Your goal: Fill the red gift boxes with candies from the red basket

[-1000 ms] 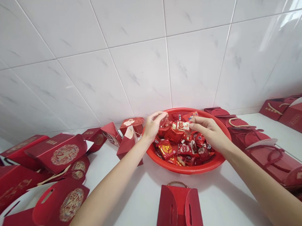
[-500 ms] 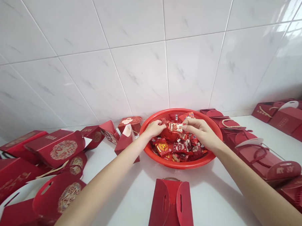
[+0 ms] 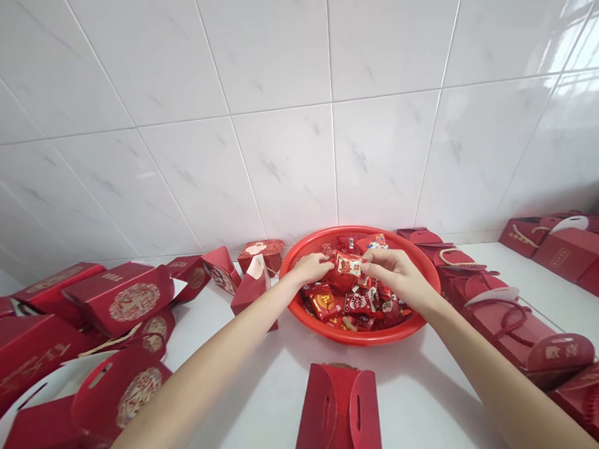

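- Nearest: red box [image 3: 341, 411] on table [image 3: 267, 395], flaps folded inward; it lies on the person's side of the basket, apart from it; long axis appears to point away from the person, toward the basket
- Next: red basket [image 3: 364, 337], beyond the box; heaped with wrapped sweets [image 3: 360, 301]
- Hands over the basket, either side of the white-faced packet [image 3: 349, 265]; right hand [image 3: 396, 274] pinches its right end, thumb against fingers; left hand [image 3: 311, 269] has fingers curled just off its left side, grip or contact there: cannot tell
- Key relation: packet above the sweets, between the hands; long axis runs roughly left to right, hand to hand; right hand nearer, in contact
- Farthest: tiled wall [image 3: 283, 151], behind the basket
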Motion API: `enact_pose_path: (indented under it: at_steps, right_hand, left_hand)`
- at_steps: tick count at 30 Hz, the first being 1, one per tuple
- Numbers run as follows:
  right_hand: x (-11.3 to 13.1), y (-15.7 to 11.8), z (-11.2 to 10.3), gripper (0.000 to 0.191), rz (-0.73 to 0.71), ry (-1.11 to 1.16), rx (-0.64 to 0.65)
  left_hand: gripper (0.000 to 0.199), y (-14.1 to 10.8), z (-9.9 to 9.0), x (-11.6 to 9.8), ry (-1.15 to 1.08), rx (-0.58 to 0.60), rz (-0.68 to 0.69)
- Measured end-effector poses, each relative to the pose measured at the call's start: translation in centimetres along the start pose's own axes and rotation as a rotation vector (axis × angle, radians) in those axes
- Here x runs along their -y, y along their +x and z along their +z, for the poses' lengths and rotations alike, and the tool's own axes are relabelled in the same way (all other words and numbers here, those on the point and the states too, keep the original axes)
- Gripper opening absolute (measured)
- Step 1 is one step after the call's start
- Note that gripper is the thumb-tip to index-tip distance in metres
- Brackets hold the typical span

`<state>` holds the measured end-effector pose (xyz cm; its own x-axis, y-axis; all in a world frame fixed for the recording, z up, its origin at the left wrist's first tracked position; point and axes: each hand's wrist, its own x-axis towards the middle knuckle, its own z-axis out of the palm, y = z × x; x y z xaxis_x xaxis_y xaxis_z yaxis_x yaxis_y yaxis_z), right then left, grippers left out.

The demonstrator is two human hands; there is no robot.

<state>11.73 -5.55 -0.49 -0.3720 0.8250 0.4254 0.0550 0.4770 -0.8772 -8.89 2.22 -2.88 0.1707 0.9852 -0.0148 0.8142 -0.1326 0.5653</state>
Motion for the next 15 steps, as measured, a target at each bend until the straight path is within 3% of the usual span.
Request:
enact_pose_path:
  at_steps: [10, 15]
  right_hand:
    - [-0.2, 0.0, 0.0, 0.026, 0.001, -0.037, -0.022]
    - [0.1, -0.1, -0.1, 0.023, 0.013, -0.018, -0.095]
  left_hand:
    - [0.017, 0.2, 0.3, 0.4, -0.018, 0.001, 0.012]
    - [0.023, 1.2, 0.5, 0.9, -0.112, -0.081, 0.016]
